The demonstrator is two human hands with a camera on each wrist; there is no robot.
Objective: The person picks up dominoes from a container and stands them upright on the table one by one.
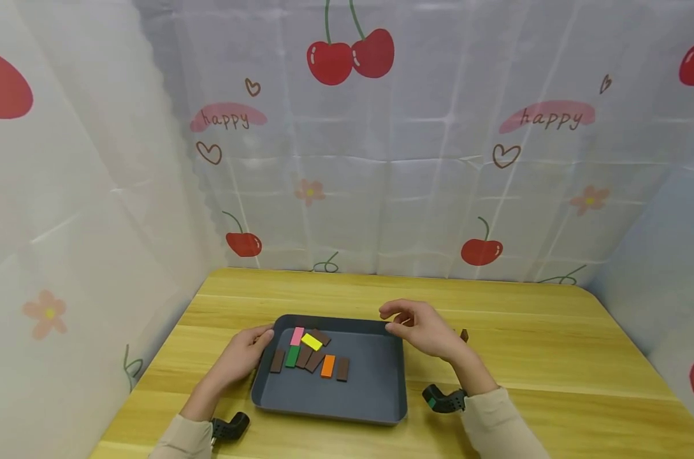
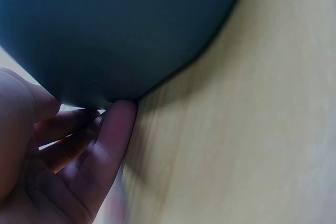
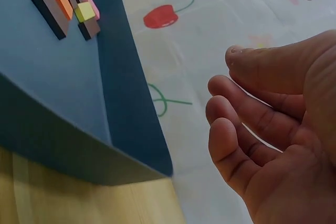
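Observation:
A dark grey tray sits on the table in front of the person. The left hand grips its left side near the far corner; in the left wrist view the fingers press against the outer wall by the table. Inside the tray's left half lie flat rectangular blocks: a pink block, a yellow block, a green block, an orange block and several brown ones. Above the tray's far right corner hovers the right hand, fingers loosely curled and nothing between them, as the right wrist view confirms.
On the wooden table, a small brown piece shows just beyond the right wrist, partly hidden. A white curtain with cherries and hearts hangs behind the table and along both sides. Each wrist wears a black camera.

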